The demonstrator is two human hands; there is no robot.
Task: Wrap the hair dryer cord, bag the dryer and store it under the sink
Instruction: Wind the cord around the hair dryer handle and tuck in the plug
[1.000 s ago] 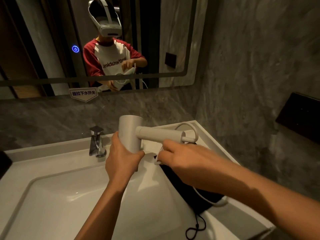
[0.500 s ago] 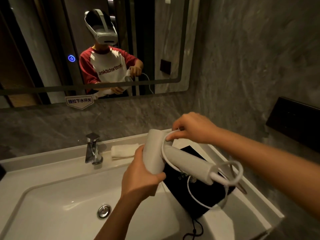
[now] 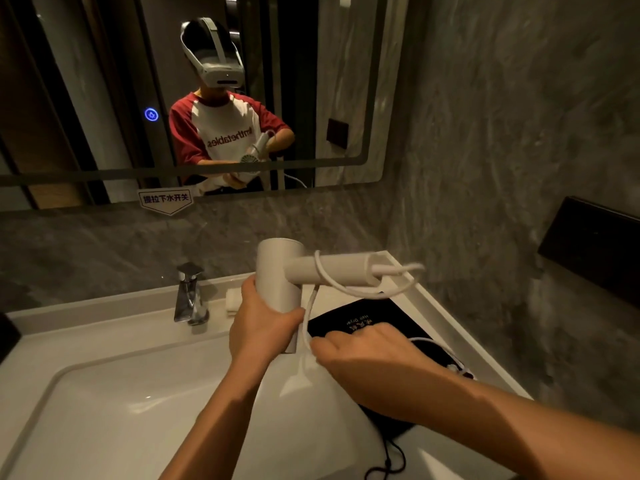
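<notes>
Cord-wrapping step in hand. Left hand (image 3: 258,327) gripped the dryer (image 3: 280,271) barrel at frame centre, above the sink (image 3: 104,403). Right hand (image 3: 367,355), fingers pinched on the cord (image 3: 306,323), had one loop around the handle. Black bag (image 3: 367,317) lay on the desk, right. Next likely calls for another turn round the handle.

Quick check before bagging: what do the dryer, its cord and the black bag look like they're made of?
Hair dryer: smooth matte plastic, by its even dull sheen. Cord: flexible rubbery white sheath, hanging in soft loops. Black bag: probably soft fabric, lying flat with printed lettering and a thin drawstring.
</notes>
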